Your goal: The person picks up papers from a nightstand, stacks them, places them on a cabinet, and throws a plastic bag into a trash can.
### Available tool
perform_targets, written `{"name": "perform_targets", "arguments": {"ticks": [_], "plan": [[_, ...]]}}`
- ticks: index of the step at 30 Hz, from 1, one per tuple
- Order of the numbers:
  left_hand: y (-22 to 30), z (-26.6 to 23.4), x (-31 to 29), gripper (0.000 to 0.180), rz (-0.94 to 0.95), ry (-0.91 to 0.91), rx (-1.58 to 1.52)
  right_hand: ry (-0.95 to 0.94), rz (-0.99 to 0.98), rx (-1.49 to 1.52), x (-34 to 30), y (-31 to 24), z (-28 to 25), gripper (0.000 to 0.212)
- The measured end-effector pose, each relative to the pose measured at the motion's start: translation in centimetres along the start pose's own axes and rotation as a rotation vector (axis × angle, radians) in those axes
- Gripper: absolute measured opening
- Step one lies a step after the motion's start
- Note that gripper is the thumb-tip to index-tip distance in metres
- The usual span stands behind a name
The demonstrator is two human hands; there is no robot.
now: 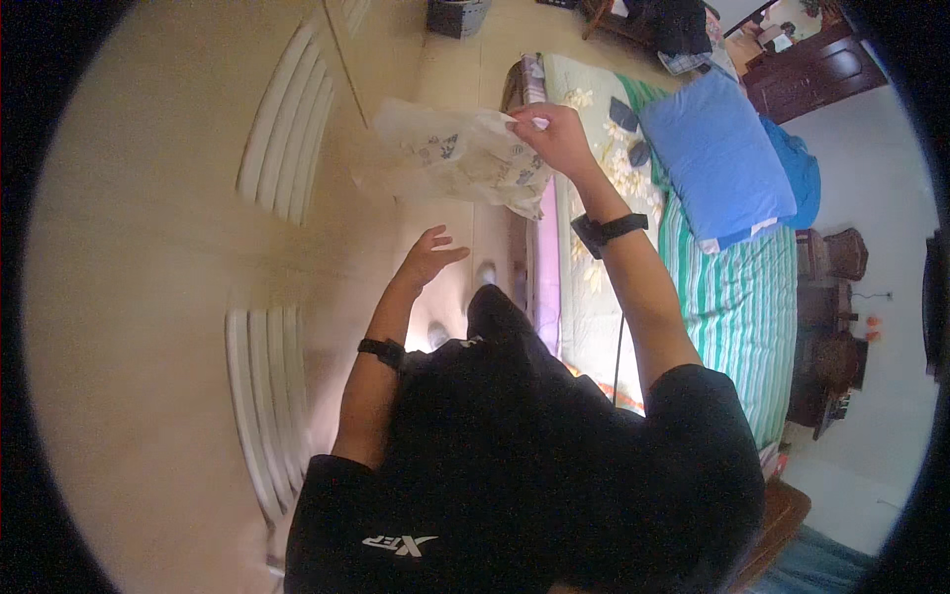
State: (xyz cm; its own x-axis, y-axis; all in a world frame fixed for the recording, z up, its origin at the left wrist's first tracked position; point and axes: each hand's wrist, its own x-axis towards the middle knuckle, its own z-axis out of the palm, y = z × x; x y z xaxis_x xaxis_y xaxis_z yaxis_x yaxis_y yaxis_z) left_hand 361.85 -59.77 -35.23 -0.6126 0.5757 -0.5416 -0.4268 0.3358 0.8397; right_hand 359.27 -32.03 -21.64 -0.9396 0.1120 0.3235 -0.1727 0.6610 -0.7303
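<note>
A thin, whitish, see-through plastic bag (450,148) with dark printed patterns hangs out in front of me, spread sideways and crumpled at its lower right. My right hand (556,139) pinches its upper right edge between thumb and fingers. Below the bag and apart from it, my left hand (427,259) holds nothing, its fingers spread. Each wrist wears a black band; the right one (606,234) carries a small dark box. Whether anything is inside the bag, I cannot tell.
To the right stands a bed (584,287) with a floral sheet, a green striped cover (732,307) and a blue pillow (717,148). White radiators (287,129) line the left wall. A grey basket (457,18) sits on the far floor. Dark wooden furniture (826,327) is at the far right.
</note>
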Motion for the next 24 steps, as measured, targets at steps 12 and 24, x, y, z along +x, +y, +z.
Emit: {"name": "perform_targets", "arguments": {"ticks": [12,24], "plan": [[13.6,-5.8,19.6,0.095,-0.022,0.03,-0.006,0.028,-0.159,-0.127,22.0,11.0,-3.1,0.014],[24.1,-6.1,38.7,0.094,0.07,0.207,-0.274,0.077,-0.207,-0.118,35.2,24.0,-1.3,0.015]]}}
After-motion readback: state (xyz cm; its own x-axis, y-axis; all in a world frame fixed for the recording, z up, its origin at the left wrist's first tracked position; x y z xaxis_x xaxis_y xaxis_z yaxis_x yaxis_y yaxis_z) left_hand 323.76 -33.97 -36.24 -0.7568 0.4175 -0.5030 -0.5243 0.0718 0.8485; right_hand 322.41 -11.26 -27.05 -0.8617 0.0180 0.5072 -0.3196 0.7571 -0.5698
